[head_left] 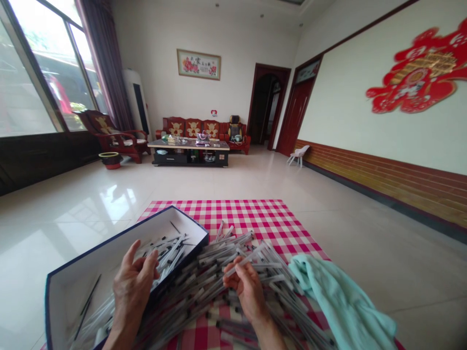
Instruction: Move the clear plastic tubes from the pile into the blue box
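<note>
My right hand (248, 290) pinches a clear-barrelled pen (251, 255) between thumb and fingers, above a spread heap of similar pens (209, 272) with black ends. Over the near side of a shallow white box (120, 243) with a dark blue rim is my left hand (133, 284). Its index finger and thumb are apart, and I see nothing between them. Inside the box lie several more clear pens (171, 257) and thin black refills (86, 301). The heap rests on a pink and white checked cloth (251, 211), some of it blurred.
A mint green towel (339, 296) lies bunched at the right edge of the cloth. Across the tiled floor stand a low black table (188, 144), a wooden sofa (193, 124), a wooden armchair (116, 138), a bin (110, 161) and a small chair (299, 154).
</note>
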A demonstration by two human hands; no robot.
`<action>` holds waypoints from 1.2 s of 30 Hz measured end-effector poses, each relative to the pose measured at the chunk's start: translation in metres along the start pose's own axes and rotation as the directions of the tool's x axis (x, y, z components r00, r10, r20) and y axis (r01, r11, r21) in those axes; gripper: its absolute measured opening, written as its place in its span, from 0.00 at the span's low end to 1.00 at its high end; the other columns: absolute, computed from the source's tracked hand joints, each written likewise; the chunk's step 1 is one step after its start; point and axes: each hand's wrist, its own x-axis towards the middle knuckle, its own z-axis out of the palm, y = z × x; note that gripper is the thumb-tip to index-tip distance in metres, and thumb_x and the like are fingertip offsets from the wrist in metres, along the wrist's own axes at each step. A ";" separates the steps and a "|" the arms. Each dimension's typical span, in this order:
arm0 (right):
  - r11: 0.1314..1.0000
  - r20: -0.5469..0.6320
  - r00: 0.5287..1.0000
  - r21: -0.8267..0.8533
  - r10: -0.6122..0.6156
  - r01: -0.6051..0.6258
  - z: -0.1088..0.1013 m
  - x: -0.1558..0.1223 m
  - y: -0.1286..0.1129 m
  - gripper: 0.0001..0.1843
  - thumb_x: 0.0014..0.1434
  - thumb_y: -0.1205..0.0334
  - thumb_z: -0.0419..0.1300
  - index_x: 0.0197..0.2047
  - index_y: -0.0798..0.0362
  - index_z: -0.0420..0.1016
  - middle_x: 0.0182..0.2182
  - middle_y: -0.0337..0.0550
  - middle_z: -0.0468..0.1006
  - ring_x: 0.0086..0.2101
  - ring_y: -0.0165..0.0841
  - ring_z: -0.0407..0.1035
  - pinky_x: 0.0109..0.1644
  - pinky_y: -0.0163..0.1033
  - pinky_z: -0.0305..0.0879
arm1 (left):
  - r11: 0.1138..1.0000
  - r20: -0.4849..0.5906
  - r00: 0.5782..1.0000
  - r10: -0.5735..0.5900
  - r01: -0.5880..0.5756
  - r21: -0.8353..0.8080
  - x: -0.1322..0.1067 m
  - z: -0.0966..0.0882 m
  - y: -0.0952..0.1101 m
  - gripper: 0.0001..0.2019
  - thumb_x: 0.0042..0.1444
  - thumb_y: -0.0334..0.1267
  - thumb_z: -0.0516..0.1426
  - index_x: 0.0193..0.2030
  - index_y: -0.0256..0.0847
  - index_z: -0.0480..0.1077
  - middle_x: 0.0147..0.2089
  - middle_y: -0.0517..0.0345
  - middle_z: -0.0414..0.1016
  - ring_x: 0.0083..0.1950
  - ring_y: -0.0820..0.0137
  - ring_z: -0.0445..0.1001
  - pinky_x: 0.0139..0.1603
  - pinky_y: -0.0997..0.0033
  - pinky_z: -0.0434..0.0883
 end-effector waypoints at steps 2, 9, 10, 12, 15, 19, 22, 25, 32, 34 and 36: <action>1.000 0.022 1.000 -0.009 0.006 -0.006 0.002 -0.002 -0.001 0.08 0.56 0.57 0.61 0.38 0.50 0.70 0.28 0.41 0.79 0.25 0.32 0.72 0.30 0.37 0.68 | 0.998 0.063 0.997 0.043 -0.041 -0.038 -0.005 0.001 0.003 0.33 0.47 0.53 0.59 0.59 0.43 0.64 0.18 0.70 0.69 0.18 0.75 0.66 0.21 0.77 0.65; 0.970 0.244 0.965 -0.239 0.098 -0.038 0.014 -0.010 -0.011 0.09 0.57 0.61 0.52 0.38 0.53 0.72 0.17 0.34 0.70 0.18 0.28 0.61 0.24 0.33 0.55 | 0.986 0.393 0.919 0.037 0.031 -0.166 -0.038 0.020 0.020 0.25 0.49 0.55 0.58 0.47 0.38 0.73 0.17 0.67 0.65 0.19 0.76 0.62 0.18 0.78 0.59; 0.955 0.267 0.955 -0.292 0.131 -0.050 0.017 -0.011 -0.013 0.10 0.57 0.62 0.51 0.38 0.53 0.73 0.16 0.33 0.69 0.17 0.27 0.59 0.24 0.33 0.53 | 0.982 0.449 0.893 0.029 0.057 -0.178 -0.044 0.024 0.022 0.25 0.50 0.54 0.58 0.47 0.38 0.73 0.17 0.67 0.65 0.19 0.76 0.61 0.18 0.78 0.59; 0.917 0.298 0.932 -0.390 0.208 -0.079 0.022 -0.014 -0.017 0.13 0.55 0.65 0.49 0.37 0.54 0.74 0.13 0.30 0.64 0.16 0.26 0.54 0.23 0.33 0.50 | 0.973 0.536 0.844 0.017 0.108 -0.202 -0.052 0.030 0.025 0.25 0.51 0.53 0.58 0.51 0.38 0.71 0.18 0.67 0.66 0.19 0.76 0.61 0.19 0.78 0.59; 0.865 0.329 0.888 -0.483 0.321 -0.134 0.027 -0.017 -0.023 0.14 0.52 0.69 0.49 0.34 0.54 0.76 0.12 0.28 0.58 0.15 0.25 0.47 0.20 0.32 0.44 | 0.946 0.631 0.775 0.022 0.188 -0.263 -0.060 0.037 0.027 0.25 0.53 0.51 0.57 0.54 0.39 0.69 0.20 0.66 0.69 0.21 0.76 0.63 0.21 0.79 0.61; 0.906 0.344 0.878 -0.374 0.332 -0.196 0.019 -0.016 -0.027 0.11 0.53 0.67 0.54 0.37 0.55 0.76 0.14 0.32 0.66 0.16 0.25 0.54 0.21 0.31 0.48 | 0.862 0.675 0.737 -0.032 0.362 -0.354 -0.062 0.045 0.019 0.18 0.51 0.49 0.60 0.42 0.36 0.73 0.23 0.62 0.73 0.22 0.78 0.65 0.24 0.80 0.63; 0.961 0.327 0.903 -0.113 0.277 -0.254 0.006 -0.012 -0.030 0.16 0.54 0.58 0.57 0.46 0.53 0.73 0.27 0.42 0.78 0.25 0.32 0.69 0.27 0.34 0.59 | 0.763 0.688 0.710 -0.152 0.527 -0.375 -0.064 0.052 0.010 0.19 0.47 0.48 0.64 0.40 0.36 0.72 0.25 0.62 0.73 0.24 0.78 0.67 0.24 0.81 0.64; 0.971 0.311 0.926 0.037 0.213 -0.236 -0.002 -0.008 -0.030 0.18 0.55 0.55 0.59 0.47 0.53 0.72 0.34 0.47 0.79 0.33 0.36 0.72 0.31 0.36 0.63 | 0.714 0.711 0.668 -0.219 0.607 -0.350 -0.070 0.060 0.005 0.19 0.42 0.48 0.66 0.36 0.36 0.71 0.26 0.62 0.72 0.25 0.78 0.69 0.24 0.81 0.64; 0.997 0.117 0.993 -0.078 0.034 -0.025 0.000 0.001 -0.013 0.09 0.58 0.59 0.60 0.43 0.50 0.75 0.25 0.35 0.73 0.24 0.28 0.65 0.30 0.34 0.61 | 0.843 0.759 0.634 -0.148 0.482 -0.238 -0.084 0.069 -0.002 0.16 0.44 0.48 0.65 0.31 0.35 0.74 0.17 0.65 0.67 0.16 0.78 0.63 0.17 0.80 0.58; 0.985 0.105 0.994 -0.172 0.028 -0.010 0.001 0.001 -0.010 0.10 0.58 0.58 0.60 0.43 0.49 0.75 0.27 0.37 0.74 0.26 0.30 0.66 0.32 0.36 0.63 | 0.932 0.741 0.670 -0.045 0.296 -0.211 -0.085 0.067 -0.003 0.14 0.48 0.48 0.62 0.34 0.37 0.76 0.16 0.65 0.67 0.18 0.76 0.65 0.19 0.79 0.60; 0.974 0.085 0.996 -0.226 0.004 0.016 0.003 0.001 -0.009 0.10 0.58 0.57 0.60 0.42 0.48 0.75 0.30 0.39 0.75 0.29 0.32 0.68 0.33 0.37 0.64 | 0.986 0.691 0.710 0.135 -0.025 -0.167 -0.087 0.065 -0.002 0.12 0.54 0.46 0.58 0.38 0.40 0.76 0.21 0.61 0.73 0.24 0.72 0.70 0.25 0.78 0.64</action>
